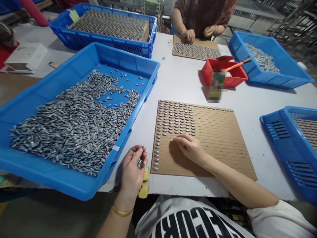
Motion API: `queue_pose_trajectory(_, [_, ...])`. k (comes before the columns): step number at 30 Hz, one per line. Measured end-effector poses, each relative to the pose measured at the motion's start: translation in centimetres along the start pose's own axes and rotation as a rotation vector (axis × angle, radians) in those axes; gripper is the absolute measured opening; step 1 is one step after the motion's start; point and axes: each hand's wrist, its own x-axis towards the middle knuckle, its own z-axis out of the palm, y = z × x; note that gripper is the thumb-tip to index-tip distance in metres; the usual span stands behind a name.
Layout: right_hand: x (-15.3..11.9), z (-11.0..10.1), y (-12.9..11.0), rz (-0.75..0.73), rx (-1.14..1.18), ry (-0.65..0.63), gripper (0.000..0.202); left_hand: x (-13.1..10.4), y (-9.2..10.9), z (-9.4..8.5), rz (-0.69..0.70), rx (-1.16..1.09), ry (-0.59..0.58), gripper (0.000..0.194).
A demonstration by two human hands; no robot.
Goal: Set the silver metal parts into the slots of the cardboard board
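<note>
My left hand (134,165) is closed around a few small silver spindle-shaped pieces (139,162), beside the near right corner of a large blue tray (128,138). A heap of the same silver pieces (74,122) fills much of that tray. Before me lies a brown cardboard board (218,142) with parallel slits across it. Rows of silver pieces (175,115) sit on its upper left part, with single lines along the left and top edges. Over the board, my right hand (189,148) has its fingers pinched together at the row below the filled block; anything between the fingertips is hidden.
Yellow blocks (144,185) are at the table's front edge. A red bin (235,79) with an orange-handled tool stands beyond the board. Blue crates (284,142) flank right and back left. Across the table, another person's hands (189,35) work at a similar board (195,49).
</note>
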Motion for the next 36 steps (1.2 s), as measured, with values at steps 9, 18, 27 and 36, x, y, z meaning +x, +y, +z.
queue_pose_trajectory(9, [1.6, 1.5, 0.0, -0.065, -0.197, -0.04, 0.023, -0.1, -0.1, -0.1, 0.002, -0.005, -0.009, 0.025])
queue_pose_trajectory(18, [1.5, 1.7, 0.4, -0.075, -0.237, -0.082, 0.027, -0.1, -0.1, 0.0, -0.014, -0.019, 0.006, 0.025])
queue_pose_trajectory(27, [1.3, 1.5, 0.4, -0.082, -0.274, -0.095, 0.026, -0.1, -0.2, 0.1, -0.012, -0.022, 0.002, 0.024])
queue_pose_trajectory(36, [1.3, 1.3, 0.3, -0.049, -0.221, -0.117, 0.028, -0.7, 0.3, 0.9, -0.107, 0.066, -0.092, 0.021])
